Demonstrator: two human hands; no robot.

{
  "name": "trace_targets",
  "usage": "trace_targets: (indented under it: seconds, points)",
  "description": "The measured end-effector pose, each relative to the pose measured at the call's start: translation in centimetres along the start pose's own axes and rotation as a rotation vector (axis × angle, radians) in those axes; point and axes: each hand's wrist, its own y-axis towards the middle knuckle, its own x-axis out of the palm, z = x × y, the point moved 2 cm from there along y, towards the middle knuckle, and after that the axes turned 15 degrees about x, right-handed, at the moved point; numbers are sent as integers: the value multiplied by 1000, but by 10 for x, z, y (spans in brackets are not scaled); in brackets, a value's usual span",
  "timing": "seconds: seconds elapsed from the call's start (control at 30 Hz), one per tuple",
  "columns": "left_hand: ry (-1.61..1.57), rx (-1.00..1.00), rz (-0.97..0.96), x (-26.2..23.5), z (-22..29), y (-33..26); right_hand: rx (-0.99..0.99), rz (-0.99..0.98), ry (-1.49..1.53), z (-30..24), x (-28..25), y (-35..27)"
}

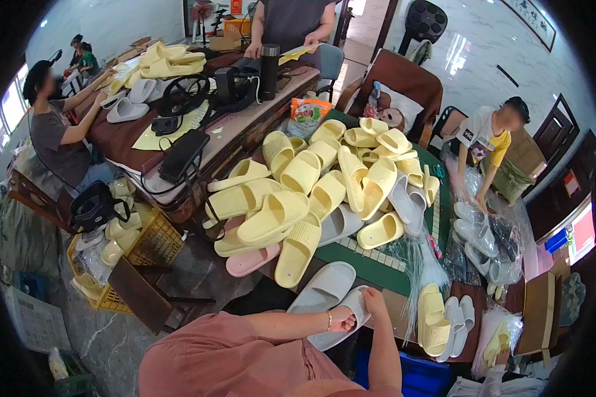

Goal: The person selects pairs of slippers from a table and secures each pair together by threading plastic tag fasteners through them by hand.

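Dial: centre = grey slipper (355, 306) in hand; 12 = straight away from the wearer.

Left hand (342, 320): half curled, at the strap's opening, touching the slipper; fingertips hidden, so whether it grips cannot be told. Right hand (374, 302): fingers closed on the toe end. Slipper sits tilted above the wearer's lap.

11 o'clock: second grey slipper (324, 286), just beside the held one.
12: large heap of yellow slippers (308, 173), a few grey ones mixed in; pink slipper (255, 259) at the heap's edge, 10 o'clock.
1: green mat (359, 262) under part of the heap.
2: clear plastic strands (414, 261).
3: yellow pair (434, 322), with a grey pair (458, 324) beside it.
4: blue bin (410, 374), low down.
10: yellow crate (159, 243) with slippers inside; farther off, a seated co-worker (53, 129).
Between 1 and 2: another co-worker (487, 142) leaning over bagged slippers (475, 231).
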Motion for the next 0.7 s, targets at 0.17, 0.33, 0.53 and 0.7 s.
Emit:
trace_targets:
  seconds: [0.17,0.33,0.53,0.7]
  points:
    - [-19,-20,-66,-4,1,-7,-154,202,-107,-13,2,-11]
    - [196,12,-87,2,8,-31,-242,509,-146,-38,-13,-25]
    - [447,215,-4,-15,43,-41,-448,426,-179,-89,-11,-78]
    - [515,309,45,-8,60,-54,-699,93,-276,-75,19,-101]
